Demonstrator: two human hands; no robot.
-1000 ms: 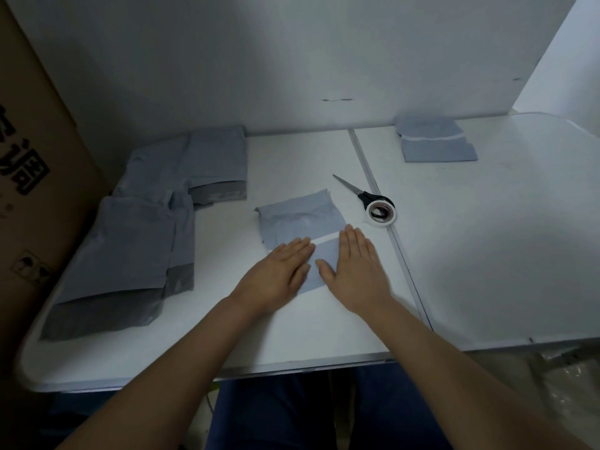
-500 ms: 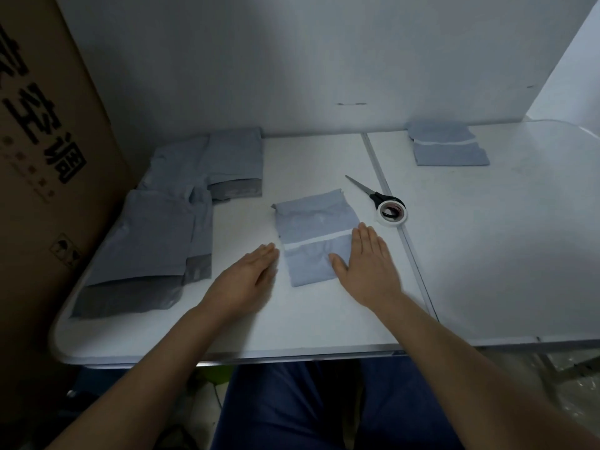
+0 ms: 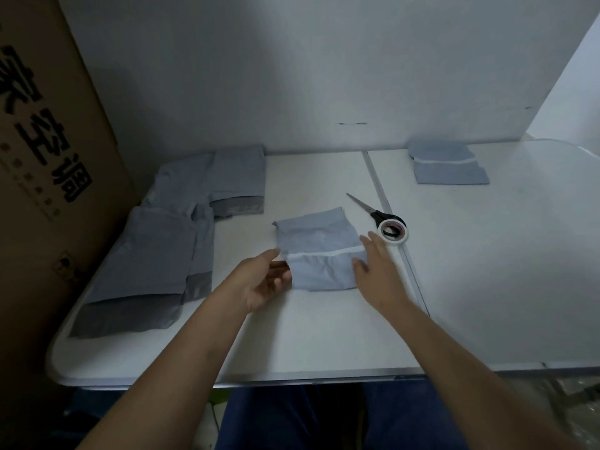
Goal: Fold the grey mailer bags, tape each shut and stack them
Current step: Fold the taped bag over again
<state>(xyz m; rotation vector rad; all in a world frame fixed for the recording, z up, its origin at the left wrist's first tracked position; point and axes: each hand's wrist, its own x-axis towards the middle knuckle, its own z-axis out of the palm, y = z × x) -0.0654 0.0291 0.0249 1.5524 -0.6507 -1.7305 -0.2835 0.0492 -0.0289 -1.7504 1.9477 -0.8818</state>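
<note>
Bag point(image 3: 319, 254), folded and grey, lies mid worktop point(image 3: 324, 336). It looks thin, soft, light and slippery, so hold its side edges. Left hand point(image 3: 263, 284) curls at its left edge, maybe pinching; I cannot tell. Right hand point(image 3: 378, 271) rests spread on the right edge. Tape roll point(image 3: 393, 231) sits just right.

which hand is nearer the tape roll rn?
Right. The right hand rests on the folded mailer's right edge, fingertips just short of the tape roll. The left hand is at the mailer's left edge, farther away.
</note>
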